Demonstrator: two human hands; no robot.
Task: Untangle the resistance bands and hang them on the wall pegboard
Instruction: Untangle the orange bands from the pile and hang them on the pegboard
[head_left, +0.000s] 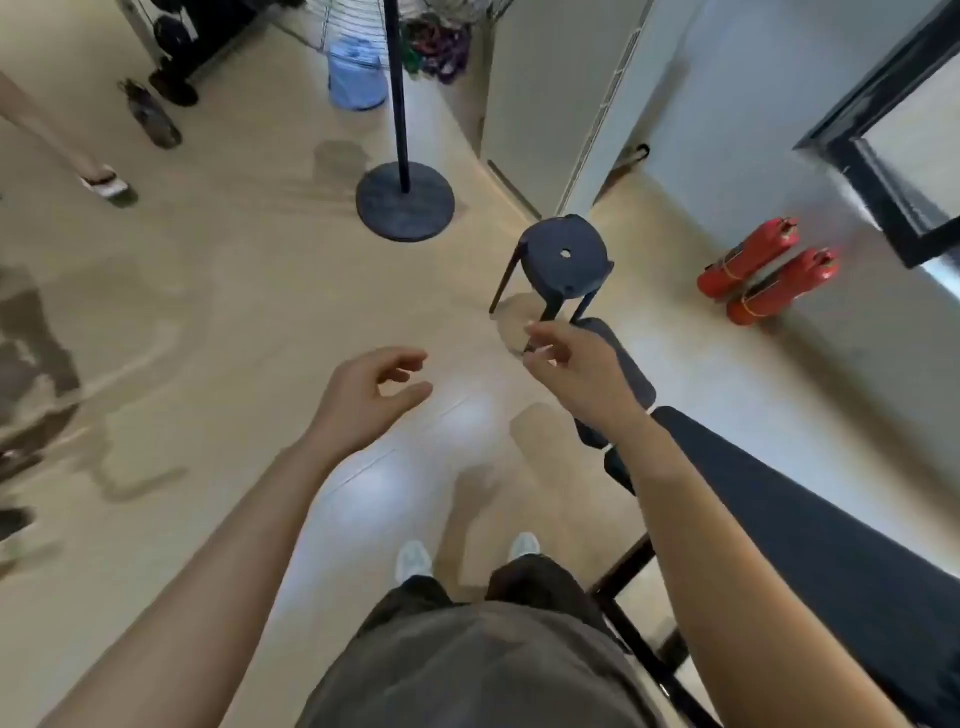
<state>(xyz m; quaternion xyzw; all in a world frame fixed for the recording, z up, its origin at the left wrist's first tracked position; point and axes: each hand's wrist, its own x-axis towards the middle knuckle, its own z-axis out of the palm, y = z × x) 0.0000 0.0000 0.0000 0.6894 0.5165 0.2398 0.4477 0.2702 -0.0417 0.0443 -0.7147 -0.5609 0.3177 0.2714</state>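
Person stood mid-floor, both arms out in front, nothing in either hand.

- Left hand (371, 389): fingers loosely curled and a little apart, thumb clear of them, no grip on anything.
- Right hand (571, 364): raised slightly higher and seen from the back. Fingers (540, 353) relaxed and bent. Nothing showed between them, though the palm side was hidden.

Resistance bands (441, 49): a knotted clump of purple, green and red at the far end of the room, well away from the hands and just beyond the black pole stand (405, 200). Not touched, not sorted.

Step, as I judged it: the approach, before any untangling. Next move would call for walking past the stand's round base and the dark stool (563, 257), then taking hold of the clump with both hands and finding a free loop to pull out. I could not make out a pegboard for certain.

Containers:
- Wire basket (353, 26), cut off by the top edge. The bands lay beside or below more wirework, and I could not tell whether they sat inside it or hung from it.
- Blue jug (358, 73) on the floor beside the pole. Contents not discernible.

Also noted: two red extinguishers (763, 270) by the right wall.
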